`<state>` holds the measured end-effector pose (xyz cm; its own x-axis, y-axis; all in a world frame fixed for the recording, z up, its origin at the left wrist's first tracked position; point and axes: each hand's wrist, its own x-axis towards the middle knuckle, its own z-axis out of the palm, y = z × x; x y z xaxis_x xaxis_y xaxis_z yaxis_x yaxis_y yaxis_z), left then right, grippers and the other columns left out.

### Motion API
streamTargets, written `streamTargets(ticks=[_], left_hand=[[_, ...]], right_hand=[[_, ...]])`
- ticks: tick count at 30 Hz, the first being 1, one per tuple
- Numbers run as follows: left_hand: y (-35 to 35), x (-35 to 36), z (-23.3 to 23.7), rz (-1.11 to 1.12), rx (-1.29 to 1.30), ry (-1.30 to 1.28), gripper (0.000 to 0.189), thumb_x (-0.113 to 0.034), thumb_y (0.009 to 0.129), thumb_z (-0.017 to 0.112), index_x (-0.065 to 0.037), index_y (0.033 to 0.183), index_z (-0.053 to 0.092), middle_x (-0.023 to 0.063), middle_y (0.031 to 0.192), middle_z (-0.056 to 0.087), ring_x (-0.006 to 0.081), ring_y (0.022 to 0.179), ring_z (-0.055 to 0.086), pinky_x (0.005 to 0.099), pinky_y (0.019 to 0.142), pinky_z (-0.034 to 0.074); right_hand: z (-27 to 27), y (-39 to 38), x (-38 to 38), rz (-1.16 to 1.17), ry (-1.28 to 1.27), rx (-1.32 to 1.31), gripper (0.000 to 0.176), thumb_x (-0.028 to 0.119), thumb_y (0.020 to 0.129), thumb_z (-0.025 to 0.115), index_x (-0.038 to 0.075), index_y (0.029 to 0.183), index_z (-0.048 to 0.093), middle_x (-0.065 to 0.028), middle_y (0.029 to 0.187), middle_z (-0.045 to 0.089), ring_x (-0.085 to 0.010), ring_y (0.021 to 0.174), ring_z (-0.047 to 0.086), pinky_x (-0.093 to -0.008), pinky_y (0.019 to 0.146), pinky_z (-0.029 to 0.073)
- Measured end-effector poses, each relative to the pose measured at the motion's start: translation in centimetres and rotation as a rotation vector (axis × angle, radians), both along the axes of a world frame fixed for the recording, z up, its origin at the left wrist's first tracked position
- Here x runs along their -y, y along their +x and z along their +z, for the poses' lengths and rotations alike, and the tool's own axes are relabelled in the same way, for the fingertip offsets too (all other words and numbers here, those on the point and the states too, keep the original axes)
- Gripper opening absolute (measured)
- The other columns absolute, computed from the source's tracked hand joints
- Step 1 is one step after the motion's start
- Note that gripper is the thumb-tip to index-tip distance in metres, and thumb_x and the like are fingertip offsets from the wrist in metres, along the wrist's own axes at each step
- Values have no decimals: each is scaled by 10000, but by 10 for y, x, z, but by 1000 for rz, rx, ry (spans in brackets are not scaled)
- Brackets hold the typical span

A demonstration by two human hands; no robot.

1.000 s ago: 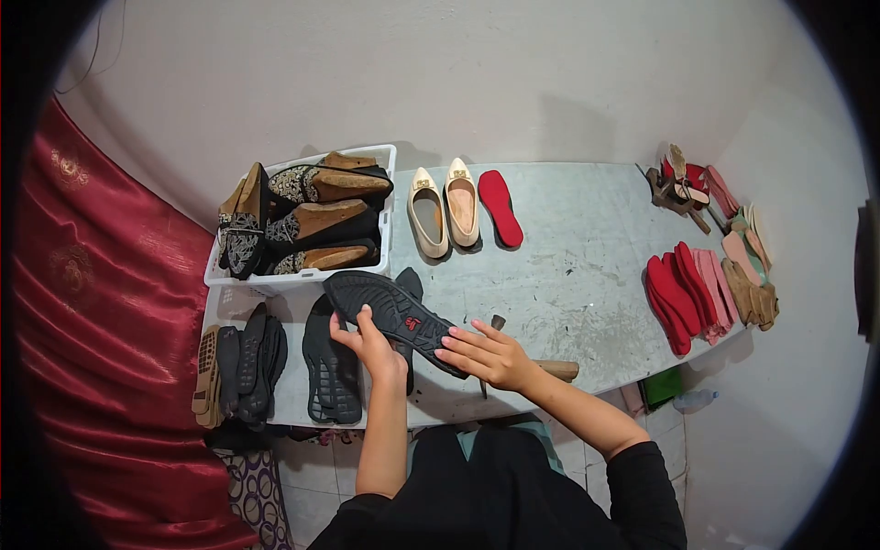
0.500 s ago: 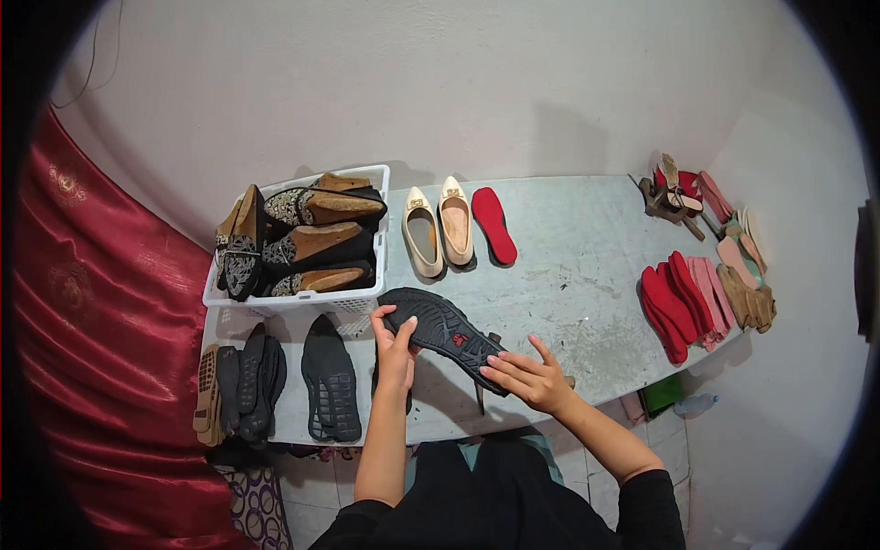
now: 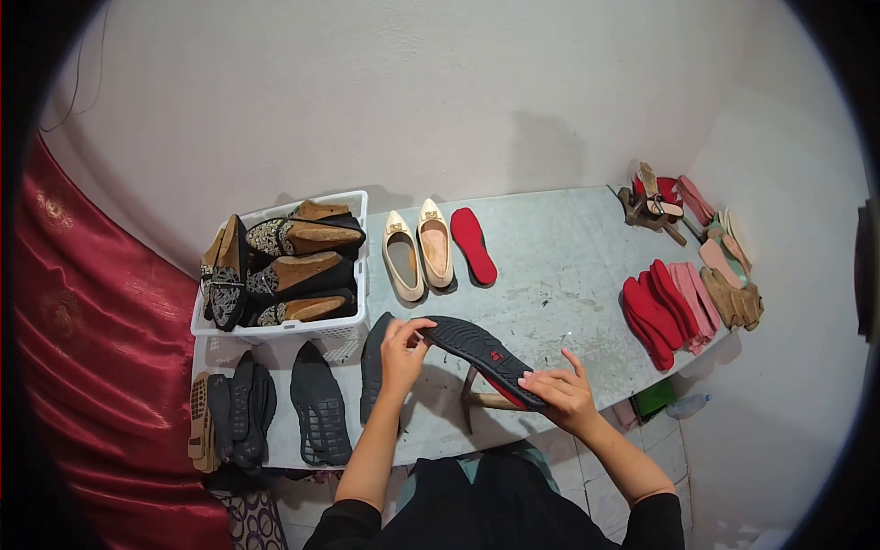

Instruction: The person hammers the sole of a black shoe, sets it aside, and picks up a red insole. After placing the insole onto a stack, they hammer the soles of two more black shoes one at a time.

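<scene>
A black patterned sole (image 3: 472, 346) with a small red mark hangs in the air over the table's front part, a red layer showing along its lower edge. My left hand (image 3: 403, 353) pinches its left end between thumb and fingers. At the opposite end, my right hand (image 3: 559, 394) holds it with thumb and fingers. Beneath the sole lies a hammer (image 3: 493, 401) with a wooden handle, partly hidden. Another black sole (image 3: 374, 367) rests on the table behind my left wrist.
A white basket (image 3: 362, 275) of black wedge shoes, cream flats (image 3: 435, 246) and a red insole (image 3: 473, 246) stand farther back. Black soles (image 3: 321, 408) lie front left. Red insoles (image 3: 646, 321), pink pieces (image 3: 692, 302) and tools (image 3: 655, 209) are at the right.
The sole has tilted, so its red underside edge now shows. My right hand has shifted slightly right and down, and more of the hammer is visible. The whole view has shifted.
</scene>
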<state>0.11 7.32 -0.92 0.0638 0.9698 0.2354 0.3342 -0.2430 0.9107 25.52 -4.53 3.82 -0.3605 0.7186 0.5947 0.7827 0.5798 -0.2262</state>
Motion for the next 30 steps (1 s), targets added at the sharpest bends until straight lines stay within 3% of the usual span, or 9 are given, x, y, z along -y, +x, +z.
streamTargets(ticks=[1, 5, 7, 9, 13, 14, 16, 22, 30], left_hand=[[5, -2, 3, 94, -206, 111, 263, 22, 638, 665, -79, 877, 617, 74, 931, 515, 156, 825, 537, 258, 654, 443], [21, -26, -3, -60, -185, 387, 217, -21, 652, 664, -87, 847, 594, 109, 986, 555, 287, 909, 522, 370, 755, 417], [25, -41, -10, -152, -155, 315, 206, -34, 655, 664, -83, 842, 593, 104, 928, 572, 278, 871, 540, 365, 748, 423], [35, -50, -8, -231, -128, 259, 200, -82, 657, 676, -59, 839, 595, 97, 763, 593, 259, 755, 574, 346, 727, 440], [52, -80, -20, -379, -196, 102, 257, -139, 654, 706, -26, 868, 618, 112, 793, 614, 253, 765, 589, 332, 697, 457], [59, -87, -20, -377, -193, 102, 257, -139, 654, 706, -26, 868, 618, 112, 793, 614, 253, 765, 589, 332, 697, 457], [75, -100, -17, -487, -139, -172, 198, -97, 702, 669, -26, 880, 619, 74, 792, 621, 181, 742, 590, 310, 687, 460], [136, -175, -49, -589, -360, -123, 294, -158, 640, 755, -44, 863, 600, 92, 792, 636, 181, 747, 605, 302, 668, 469], [212, -253, -80, -564, -669, 58, 331, -202, 571, 796, -81, 837, 642, 143, 815, 615, 298, 776, 579, 371, 708, 465]], right_hand=[[-1, 2, 2, -4, 4, 3, 381, 126, 658, 673, 187, 1033, 642, 34, 931, 649, -102, 862, 598, -433, 999, 299], [-1, 6, 7, -77, -150, -214, 429, 93, 592, 712, 130, 1015, 648, -2, 916, 657, -141, 817, 608, -437, 967, 330], [-3, 7, 9, -118, -190, -273, 423, 76, 573, 720, 103, 990, 657, -24, 897, 660, -163, 789, 615, -444, 953, 348], [-11, 12, 8, -209, -342, -428, 407, 69, 617, 720, 82, 1016, 645, -69, 924, 663, -164, 801, 617, -369, 925, 373], [-37, 23, 0, -319, -520, -874, 284, 81, 728, 694, -1, 992, 632, -93, 846, 658, -126, 810, 593, -236, 761, 442], [-46, 28, -4, -318, -521, -872, 284, 81, 728, 694, -1, 992, 632, -93, 846, 658, -126, 810, 593, -236, 761, 442], [-54, 36, -15, -333, -675, -1218, 230, 54, 752, 664, -35, 960, 622, -54, 868, 637, -106, 796, 575, -245, 771, 448], [-88, 66, -51, -401, -903, -1502, 314, 91, 759, 659, -51, 1031, 588, -83, 936, 636, -130, 834, 593, -252, 785, 447], [-124, 98, -110, -392, -982, -1636, 289, 130, 780, 653, -26, 1014, 587, -78, 939, 632, -125, 823, 589, -243, 766, 448]])
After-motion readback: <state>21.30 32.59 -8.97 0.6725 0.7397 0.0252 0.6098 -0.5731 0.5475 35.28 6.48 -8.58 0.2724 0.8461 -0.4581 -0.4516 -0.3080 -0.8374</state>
